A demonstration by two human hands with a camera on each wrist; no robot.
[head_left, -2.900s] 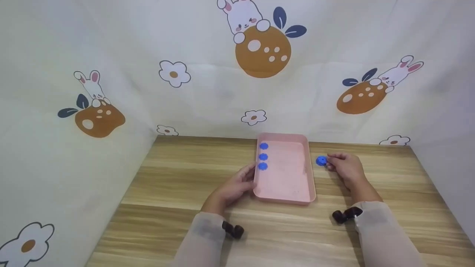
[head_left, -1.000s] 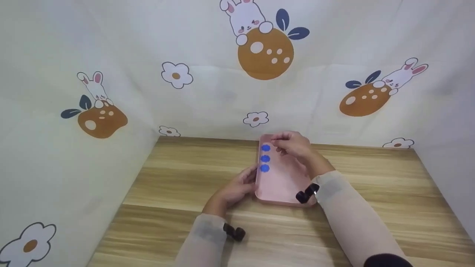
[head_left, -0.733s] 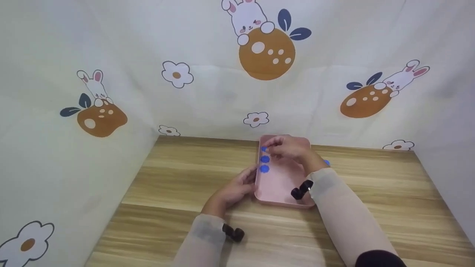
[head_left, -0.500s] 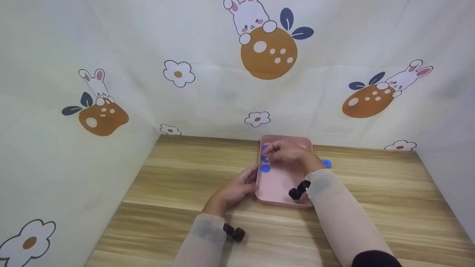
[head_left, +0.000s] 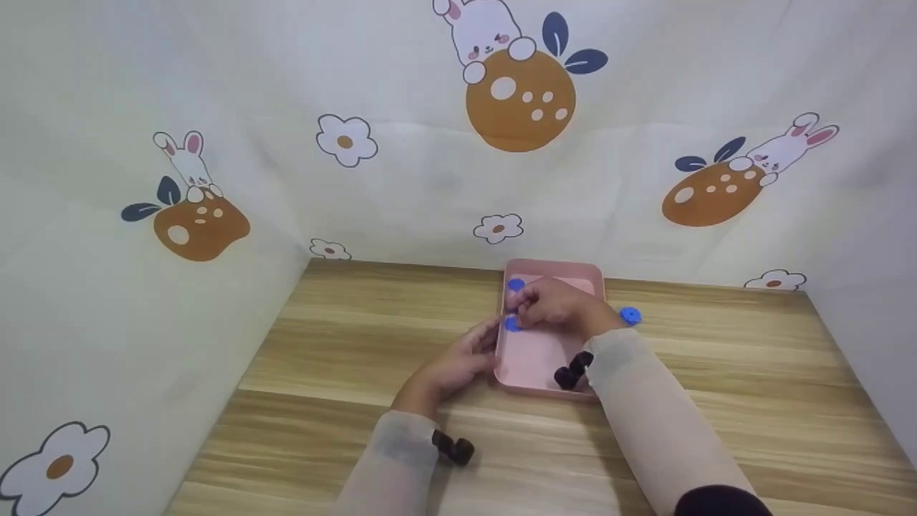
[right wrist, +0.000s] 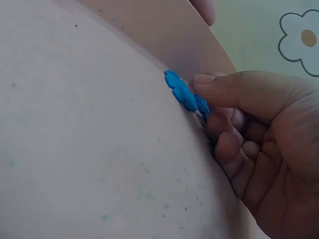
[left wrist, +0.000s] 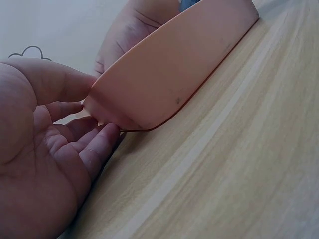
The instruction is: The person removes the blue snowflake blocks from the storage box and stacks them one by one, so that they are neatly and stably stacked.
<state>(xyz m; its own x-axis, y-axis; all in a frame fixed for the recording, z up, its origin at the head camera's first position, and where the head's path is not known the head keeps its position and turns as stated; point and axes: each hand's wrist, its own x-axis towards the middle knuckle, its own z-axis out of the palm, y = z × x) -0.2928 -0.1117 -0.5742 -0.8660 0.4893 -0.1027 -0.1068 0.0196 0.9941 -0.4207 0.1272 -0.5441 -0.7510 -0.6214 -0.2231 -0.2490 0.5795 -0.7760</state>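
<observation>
A shallow pink tray [head_left: 548, 387] lies on the wooden table. My left hand [head_left: 458, 362] rests along its left outer wall, fingers mostly straight and touching the side and corner. Inside, against the left wall, are small blue flower-shaped pieces [head_left: 516, 284]. My right hand [head_left: 551, 304] reaches over them and hides the middle of the row in the head view. In the right wrist view, its thumb and forefinger pinch a blue flower-shaped piece [right wrist: 202, 105], close beside another blue piece [right wrist: 180, 91]. The lower piece [head_left: 512, 324] shows just below the fingertips.
Another blue flower-shaped piece [head_left: 630, 316] lies on the table right of the tray, beside my right forearm. A pale printed curtain [head_left: 423, 186] stands directly behind the tray and along both sides of the table [head_left: 337, 322].
My right hand has moved from the blue piece right of the tray into the tray, then from the top of the row toward its middle. My left hand stays at the wall.
</observation>
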